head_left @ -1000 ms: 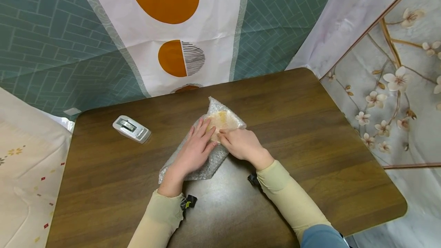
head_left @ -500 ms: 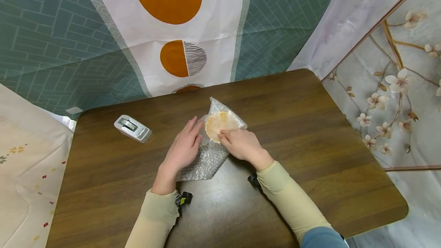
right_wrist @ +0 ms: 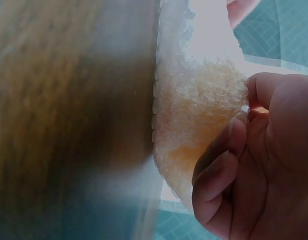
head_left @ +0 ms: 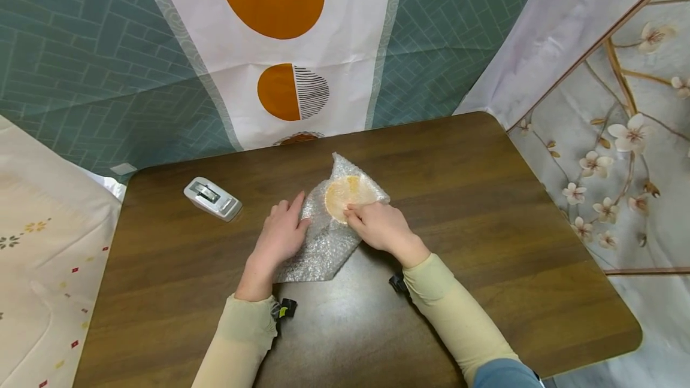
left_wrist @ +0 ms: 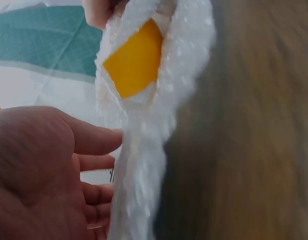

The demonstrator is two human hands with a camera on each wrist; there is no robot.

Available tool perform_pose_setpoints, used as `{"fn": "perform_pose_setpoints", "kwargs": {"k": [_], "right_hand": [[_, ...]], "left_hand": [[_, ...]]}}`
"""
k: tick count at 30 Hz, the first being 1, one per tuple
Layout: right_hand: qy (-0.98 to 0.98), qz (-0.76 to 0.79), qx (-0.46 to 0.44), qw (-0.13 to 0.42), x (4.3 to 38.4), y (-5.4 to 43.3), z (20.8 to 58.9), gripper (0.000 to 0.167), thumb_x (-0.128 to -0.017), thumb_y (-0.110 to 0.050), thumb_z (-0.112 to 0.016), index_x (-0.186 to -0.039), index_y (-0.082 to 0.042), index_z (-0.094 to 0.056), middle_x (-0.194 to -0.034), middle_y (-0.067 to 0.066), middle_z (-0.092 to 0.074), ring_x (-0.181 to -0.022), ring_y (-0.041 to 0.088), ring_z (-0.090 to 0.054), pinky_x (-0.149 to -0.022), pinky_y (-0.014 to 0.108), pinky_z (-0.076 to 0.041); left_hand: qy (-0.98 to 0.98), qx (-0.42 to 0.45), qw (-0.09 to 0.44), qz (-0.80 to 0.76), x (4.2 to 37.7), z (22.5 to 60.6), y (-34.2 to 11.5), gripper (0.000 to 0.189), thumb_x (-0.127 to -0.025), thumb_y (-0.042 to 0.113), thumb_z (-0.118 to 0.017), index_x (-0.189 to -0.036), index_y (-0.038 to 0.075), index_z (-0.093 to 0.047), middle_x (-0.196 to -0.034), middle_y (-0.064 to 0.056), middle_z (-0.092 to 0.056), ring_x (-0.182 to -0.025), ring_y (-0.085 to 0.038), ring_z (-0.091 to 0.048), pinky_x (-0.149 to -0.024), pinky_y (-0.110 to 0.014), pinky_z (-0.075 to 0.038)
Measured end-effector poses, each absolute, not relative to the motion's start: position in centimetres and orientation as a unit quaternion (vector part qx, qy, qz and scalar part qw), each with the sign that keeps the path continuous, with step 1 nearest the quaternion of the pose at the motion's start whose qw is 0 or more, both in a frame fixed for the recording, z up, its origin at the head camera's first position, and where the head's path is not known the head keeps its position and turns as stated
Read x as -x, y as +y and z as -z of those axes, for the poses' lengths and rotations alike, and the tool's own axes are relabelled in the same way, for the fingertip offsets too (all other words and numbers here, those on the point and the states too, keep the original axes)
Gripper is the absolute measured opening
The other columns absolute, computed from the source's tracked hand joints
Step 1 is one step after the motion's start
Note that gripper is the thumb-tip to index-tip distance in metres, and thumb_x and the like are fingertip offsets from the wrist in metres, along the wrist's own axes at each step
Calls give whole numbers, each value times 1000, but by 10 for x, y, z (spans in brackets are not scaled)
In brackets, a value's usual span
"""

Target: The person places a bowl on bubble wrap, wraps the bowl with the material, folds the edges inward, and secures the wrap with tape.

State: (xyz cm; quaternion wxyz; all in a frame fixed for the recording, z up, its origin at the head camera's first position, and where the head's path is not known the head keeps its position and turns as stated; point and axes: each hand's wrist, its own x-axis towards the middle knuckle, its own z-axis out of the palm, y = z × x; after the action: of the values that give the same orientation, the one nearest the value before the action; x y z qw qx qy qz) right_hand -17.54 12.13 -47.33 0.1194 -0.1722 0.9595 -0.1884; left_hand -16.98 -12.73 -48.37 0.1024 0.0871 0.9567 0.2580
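Observation:
A sheet of bubble wrap (head_left: pixel 322 253) lies on the table, folded over a round, flat, pale object with a yellow-orange rim (head_left: pixel 336 193). In the left wrist view a bright yellow-orange patch (left_wrist: pixel 139 62) shows inside the fold. My right hand (head_left: pixel 380 225) holds the wrapped edge at the lower right of the round object, fingers curled and thumb on the wrap, as the right wrist view shows. Beside the loose left flap is my left hand (head_left: pixel 280 229), its fingers extended and its thumb at the wrap's edge.
A white and grey device with a small window (head_left: pixel 212 198) sits on the table (head_left: pixel 485 226) at the back left. Patterned cloths hang behind the table and along both sides. Each wrist wears a small black camera mount.
My left hand has lifted off the wrapped round object and moved left to the loose flap's edge. My right hand stays at the same spot on the wrap.

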Motion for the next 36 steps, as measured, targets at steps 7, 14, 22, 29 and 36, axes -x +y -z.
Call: {"fn": "perform_pose_setpoints", "kwargs": {"k": [7, 14, 22, 29, 36], "right_hand": [[959, 192, 171, 123, 175, 122, 474, 47, -113, -39, -39, -153, -28, -62, -152, -11, -60, -136, 30, -62, -94, 56, -57], [958, 196, 172, 118, 175, 123, 475, 47, -113, -39, -40, -153, -27, -61, -152, -10, -61, -134, 31, -62, -95, 56, -57], [959, 195, 170, 120, 175, 122, 476, 47, -113, -40, -39, -153, -28, -61, -152, -11, -60, -133, 31, -63, -93, 56, -57], [958, 197, 168, 122, 175, 122, 477, 48, -113, -39, -39, -154, -27, -61, -152, -10, -60, -134, 31, -62, -94, 56, -57], [956, 205, 170, 121, 174, 123, 475, 47, -112, -39, -40, -153, -27, -61, -152, -10, -61, -133, 31, -63, -94, 55, -57]], "left_hand": [[951, -52, 142, -268, 155, 484, -155, 74, -108, 25, -61, -167, -3, -27, -153, -35, -50, -141, -53, -48, -113, -66, -40], [943, -86, 130, -293, 136, 502, -195, 82, -101, 27, -73, -165, -3, -31, -88, -9, -65, -75, -23, -61, -66, -42, -51], [948, -60, 129, -284, 106, 496, -212, 72, -99, 21, -75, -160, -1, -43, -78, 0, -61, -64, -16, -54, -58, -36, -44], [928, -89, 146, -330, 97, 482, -223, 71, -101, 6, -72, -164, 3, -39, -78, 2, -58, -65, -14, -50, -60, -32, -43], [884, -122, 169, -419, 100, 487, -244, 50, -105, 11, -70, -154, 19, -62, -101, -2, -73, -74, -7, -55, -67, -26, -47]]}}
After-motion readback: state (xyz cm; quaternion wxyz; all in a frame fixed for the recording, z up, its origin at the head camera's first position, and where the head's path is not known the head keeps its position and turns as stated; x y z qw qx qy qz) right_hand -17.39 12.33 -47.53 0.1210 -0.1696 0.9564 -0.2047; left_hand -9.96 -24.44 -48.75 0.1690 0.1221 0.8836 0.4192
